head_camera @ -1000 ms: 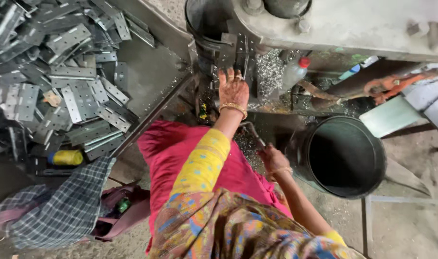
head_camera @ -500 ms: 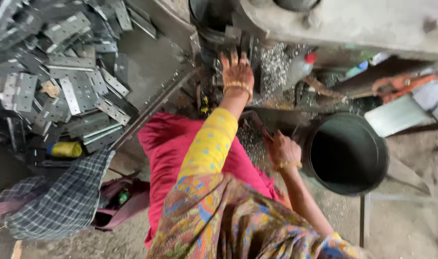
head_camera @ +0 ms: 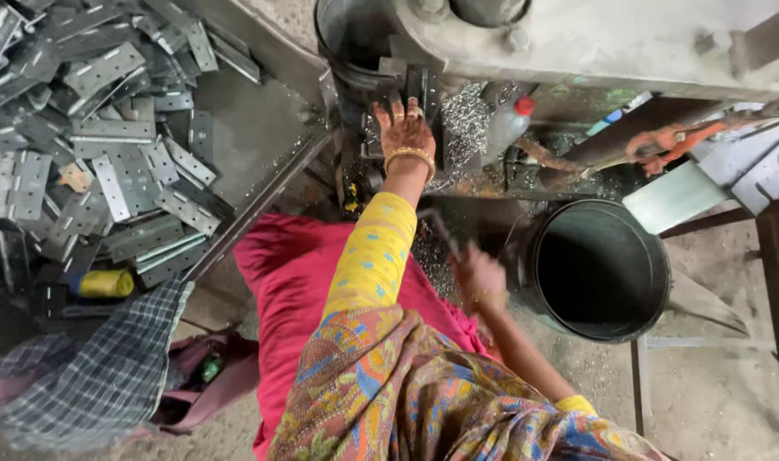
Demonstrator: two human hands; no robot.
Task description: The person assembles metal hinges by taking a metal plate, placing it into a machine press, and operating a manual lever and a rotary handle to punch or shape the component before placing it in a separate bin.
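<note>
hands at the press

our left hand (head_camera: 405,132) lies flat at the foot of the grey press (head_camera: 577,38), fingers spread apart and pressed onto a small dark metal piece (head_camera: 411,85) under the machine's head. we cannot tell whether the fingertips pinch that piece or only rest on it. a gold bangle (head_camera: 409,155) sits at the wrist, and behind it runs a yellow sleeve (head_camera: 372,256) down to our lap.

our right hand (head_camera: 479,277) is lower and blurred, closed around a thin dark rod (head_camera: 436,226) that slants up toward the press. the fingers look curled together on it, though the blur hides the detail.

around the left hand, bright metal shavings (head_camera: 466,119) are heaped on the press bed, and more are scattered on the ground between the two hands. just beside the shavings lies a clear bottle (head_camera: 505,128) with a red cap. to the right of our right hand stands a dark round bucket (head_camera: 598,269), open at the top and near the wrist without touching it.

further left, a sloping steel tray (head_camera: 253,111) bears a big pile of flat grey plates (head_camera: 108,162) with punched holes, well apart from both hands. a yellow spool (head_camera: 106,283) lies at the pile's lower edge, and a checked cloth (head_camera: 91,376) is spread beneath it. a pink cloth (head_camera: 287,265) covers our knees.
</note>
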